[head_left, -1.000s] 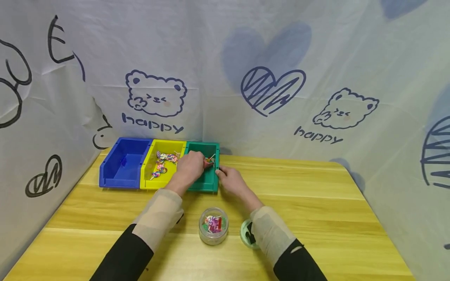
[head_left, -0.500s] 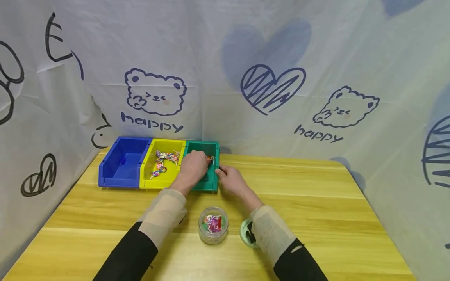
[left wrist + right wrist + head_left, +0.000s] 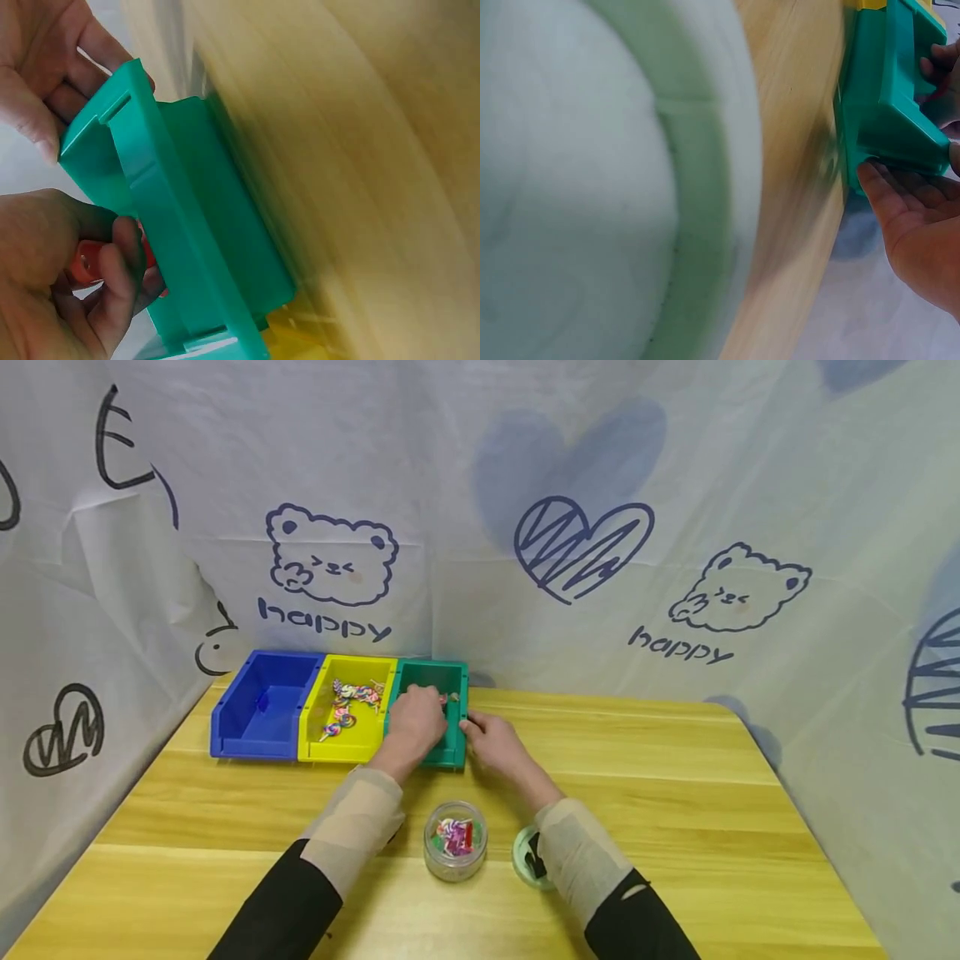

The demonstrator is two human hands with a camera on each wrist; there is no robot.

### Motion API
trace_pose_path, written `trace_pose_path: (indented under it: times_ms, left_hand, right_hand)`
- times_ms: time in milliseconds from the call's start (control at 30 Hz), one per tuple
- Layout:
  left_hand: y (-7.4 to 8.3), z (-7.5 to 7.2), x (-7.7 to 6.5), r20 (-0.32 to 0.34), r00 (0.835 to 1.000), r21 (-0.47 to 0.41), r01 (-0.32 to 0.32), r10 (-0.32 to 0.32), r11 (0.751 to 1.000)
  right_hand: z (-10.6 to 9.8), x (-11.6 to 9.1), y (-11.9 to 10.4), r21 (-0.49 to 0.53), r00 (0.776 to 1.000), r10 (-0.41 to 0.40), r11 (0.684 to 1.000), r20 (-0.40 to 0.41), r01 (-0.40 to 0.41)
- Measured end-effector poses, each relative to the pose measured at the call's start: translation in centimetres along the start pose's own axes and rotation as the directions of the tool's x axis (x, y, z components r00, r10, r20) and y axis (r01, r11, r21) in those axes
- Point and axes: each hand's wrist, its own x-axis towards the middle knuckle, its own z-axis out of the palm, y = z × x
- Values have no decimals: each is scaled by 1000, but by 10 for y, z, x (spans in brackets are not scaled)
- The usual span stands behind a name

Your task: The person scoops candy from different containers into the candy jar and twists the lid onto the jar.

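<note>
My left hand (image 3: pixel 416 718) reaches into the green bin (image 3: pixel 454 750). In the left wrist view its curled fingers hold a red object (image 3: pixel 90 261), mostly covered, so its kind is unclear. A few small pieces (image 3: pixel 454 697) show beyond the hand inside this bin. At the bin's right side, my right hand (image 3: pixel 493 743) grips the wall, thumb at the rim and fingers against the outer face, as the right wrist view shows.
Left of the green bin stand a yellow bin (image 3: pixel 360 720) with swirled lollipops (image 3: pixel 356 695) and a blue bin (image 3: pixel 273 714). Nearer me are a clear jar (image 3: pixel 454 867) of colourful candies and a pale green lid (image 3: pixel 521 864) under my right forearm. A printed cloth (image 3: pixel 465 568) hangs behind.
My left hand has shifted slightly right and towards me inside the green bin. Less of the red object shows beside it now. My right hand stays on the bin's side.
</note>
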Motion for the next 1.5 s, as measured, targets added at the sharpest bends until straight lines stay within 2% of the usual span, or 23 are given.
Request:
trace_pose_path:
  times_ms: [100,267,467,667,800,1033,1300,1500]
  left_hand:
    - [-3,-1,-3,3,999,-70,39,-39,997]
    - [-6,-10,-10,15,998,-165,60,-58,984]
    - [-4,-15,-9,3,997,-159,76,-77,984]
    - [-4,-9,-5,-19,995,-166,91,-96,982]
    - [-5,-3,-2,3,994,-196,111,-113,974]
    - [-8,3,-1,61,986,-282,166,-155,945]
    - [-8,3,-7,52,986,-360,168,-160,917]
    - [-7,9,-11,67,984,-399,180,-167,899]
  right_hand:
    - [0,0,0,-7,1000,-4,1000,-1,4]
    - [-1,0,0,-4,1000,1,1000,0,-1]
    - [-1,0,-1,-7,1000,-2,1000,-4,2]
    - [1,1,-2,-21,1000,-10,1000,13,10]
    - [1,2,0,-23,1000,0,1000,1,0]
    - [-1,1,1,-32,1000,4,999,-4,-4]
    - [-3,1,-2,-15,1000,15,1000,16,-15]
    - [-4,0,-2,-12,999,32,999,21,-32]
